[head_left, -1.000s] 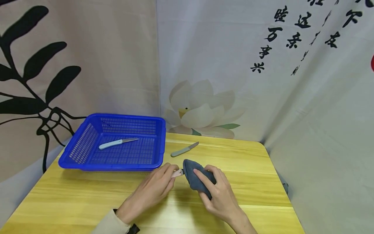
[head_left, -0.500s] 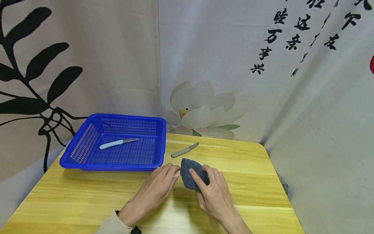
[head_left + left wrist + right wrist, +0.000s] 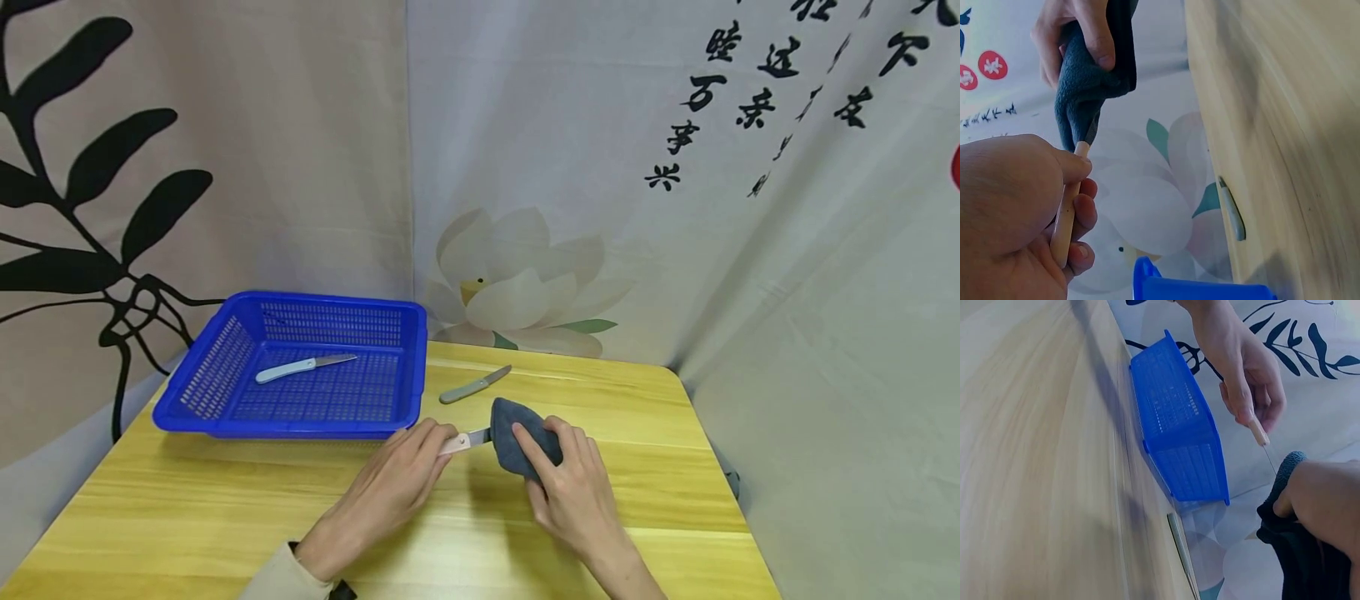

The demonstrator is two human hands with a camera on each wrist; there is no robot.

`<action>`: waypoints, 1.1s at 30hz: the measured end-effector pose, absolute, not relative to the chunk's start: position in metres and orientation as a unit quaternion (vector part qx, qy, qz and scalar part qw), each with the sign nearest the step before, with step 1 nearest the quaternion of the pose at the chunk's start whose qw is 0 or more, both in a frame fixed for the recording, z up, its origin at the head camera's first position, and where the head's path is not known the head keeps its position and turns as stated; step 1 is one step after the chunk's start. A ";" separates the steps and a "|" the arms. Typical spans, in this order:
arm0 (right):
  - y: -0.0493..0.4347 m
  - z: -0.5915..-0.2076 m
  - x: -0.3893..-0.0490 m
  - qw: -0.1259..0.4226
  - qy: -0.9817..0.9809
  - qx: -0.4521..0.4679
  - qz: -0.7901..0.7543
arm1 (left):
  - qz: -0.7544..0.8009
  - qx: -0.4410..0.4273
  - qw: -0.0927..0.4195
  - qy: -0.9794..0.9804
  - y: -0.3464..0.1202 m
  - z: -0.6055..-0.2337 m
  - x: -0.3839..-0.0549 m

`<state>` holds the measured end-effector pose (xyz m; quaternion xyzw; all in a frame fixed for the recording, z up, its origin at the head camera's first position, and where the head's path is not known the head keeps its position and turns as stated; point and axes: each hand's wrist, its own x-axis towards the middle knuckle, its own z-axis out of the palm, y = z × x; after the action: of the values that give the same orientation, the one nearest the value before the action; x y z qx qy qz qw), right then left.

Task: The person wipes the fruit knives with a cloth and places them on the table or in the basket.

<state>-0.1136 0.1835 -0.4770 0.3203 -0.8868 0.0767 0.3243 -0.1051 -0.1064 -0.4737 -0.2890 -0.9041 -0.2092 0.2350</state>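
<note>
My left hand (image 3: 397, 475) grips the pale pinkish handle of a knife (image 3: 459, 443), held above the table with its blade pointing right. A dark blue-grey cloth (image 3: 517, 437) is folded round the blade, and my right hand (image 3: 573, 479) pinches it between thumb and fingers. A short stretch of bare blade shows between handle and cloth; the tip is hidden. In the left wrist view, the fingers curl round the handle (image 3: 1066, 219) below the cloth (image 3: 1088, 87). From the right wrist, the thin blade (image 3: 1270, 461) runs into the cloth (image 3: 1282, 487).
A blue plastic basket (image 3: 408, 421) stands at the table's back left, holding a knife with a light blue handle (image 3: 288, 370). Another knife with a grey-green handle (image 3: 465, 390) lies on the wooden table (image 3: 637, 433) right of the basket. Printed curtains hang behind.
The cloth and right hand first shifted left to the handle, then moved back right along the blade, baring metal near the handle. My left hand stays nearly in place.
</note>
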 end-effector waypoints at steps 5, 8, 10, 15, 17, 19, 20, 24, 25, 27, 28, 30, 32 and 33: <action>0.192 -0.476 -0.116 0.327 -0.888 0.313 0.081 | -0.219 -0.297 0.236 -0.899 -0.110 -0.473 -0.106; 0.196 -0.475 -0.118 0.334 -0.886 0.309 0.085 | -0.221 -0.298 0.236 -0.898 -0.112 -0.473 -0.106; 0.198 -0.475 -0.119 0.339 -0.885 0.305 0.088 | -0.221 -0.294 0.233 -0.900 -0.113 -0.472 -0.106; 0.199 -0.471 -0.119 0.345 -0.884 0.300 0.100 | -0.215 -0.279 0.219 -0.910 -0.117 -0.469 -0.107; 0.197 -0.470 -0.118 0.347 -0.881 0.304 0.106 | -0.210 -0.276 0.216 -0.913 -0.118 -0.469 -0.106; 0.194 -0.468 -0.116 0.349 -0.877 0.311 0.112 | -0.205 -0.276 0.215 -0.914 -0.119 -0.469 -0.106; 0.192 -0.468 -0.116 0.349 -0.876 0.314 0.115 | -0.205 -0.276 0.215 -0.914 -0.119 -0.470 -0.106; 0.184 -0.466 -0.112 0.333 -0.878 0.322 0.122 | -0.208 -0.276 0.216 -0.913 -0.118 -0.471 -0.106; 0.182 -0.466 -0.112 0.330 -0.878 0.324 0.124 | -0.211 -0.276 0.215 -0.913 -0.118 -0.471 -0.106; 0.179 -0.465 -0.111 0.324 -0.878 0.328 0.129 | -0.215 -0.277 0.216 -0.911 -0.118 -0.472 -0.106; 0.177 -0.465 -0.110 0.322 -0.877 0.331 0.131 | -0.217 -0.279 0.216 -0.910 -0.117 -0.472 -0.107; 0.173 -0.465 -0.109 0.322 -0.875 0.336 0.133 | -0.218 -0.282 0.216 -0.909 -0.117 -0.472 -0.107; 0.170 -0.465 -0.109 0.322 -0.874 0.340 0.134 | -0.218 -0.286 0.216 -0.908 -0.116 -0.473 -0.107; 0.169 -0.465 -0.108 0.323 -0.872 0.343 0.134 | -0.218 -0.287 0.215 -0.908 -0.116 -0.473 -0.107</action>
<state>-0.1083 0.1690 -0.4646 0.3426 -0.8719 0.1338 0.3232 -0.1071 -0.1157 -0.4726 -0.2870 -0.9075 -0.2184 0.2152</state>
